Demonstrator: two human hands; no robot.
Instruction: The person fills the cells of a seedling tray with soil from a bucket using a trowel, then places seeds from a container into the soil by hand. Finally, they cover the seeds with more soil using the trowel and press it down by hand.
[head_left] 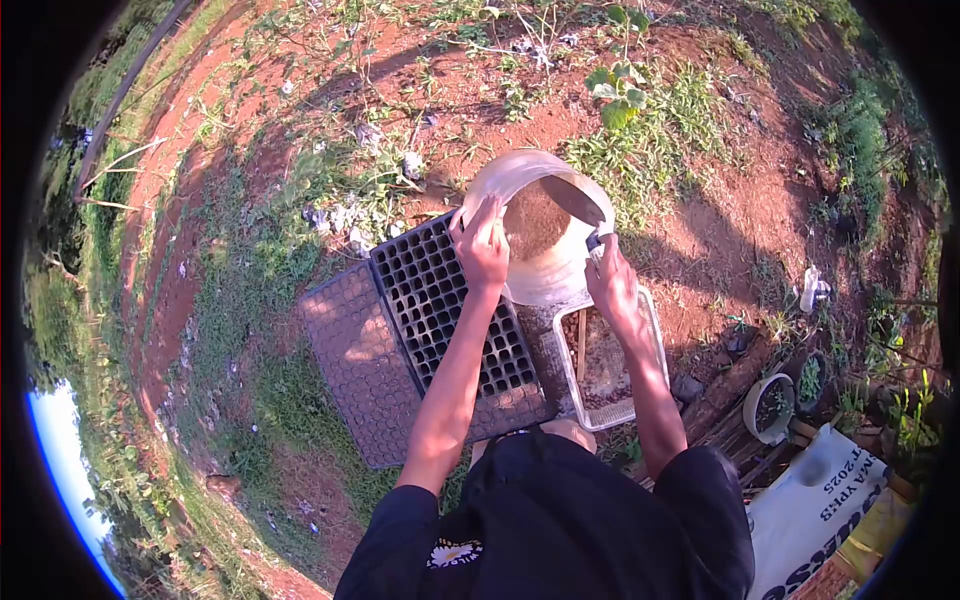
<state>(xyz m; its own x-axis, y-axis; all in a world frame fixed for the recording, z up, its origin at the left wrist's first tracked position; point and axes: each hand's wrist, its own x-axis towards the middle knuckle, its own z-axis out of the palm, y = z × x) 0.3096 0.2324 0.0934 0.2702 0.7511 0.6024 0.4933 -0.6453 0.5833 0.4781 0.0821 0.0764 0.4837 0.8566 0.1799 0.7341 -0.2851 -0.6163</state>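
Note:
A translucent white bucket point(545, 275) is tilted in front of me, with brown soil point(535, 222) inside. My left hand point(482, 243) grips its left side near the rim. On the right side of the rim, my right hand point(612, 280) is closed round the edge. Under my left forearm lies a black seedling tray point(415, 290); most of its cells show as dark hollows, while the rows nearest me hold soil. A second seedling tray point(350, 350), its cells filled with soil, lies to the left. Below my right hand stands a white plastic basket point(562, 365) containing small brown pieces and a wooden stick point(581, 345).
Red earth with weeds surrounds the trays, and a leafy seedling point(618, 95) grows ahead. To the right are logs point(730, 380), a small whitish pot point(768, 408) and a printed white sack point(815, 510). A clear plastic bottle point(812, 288) lies farther right.

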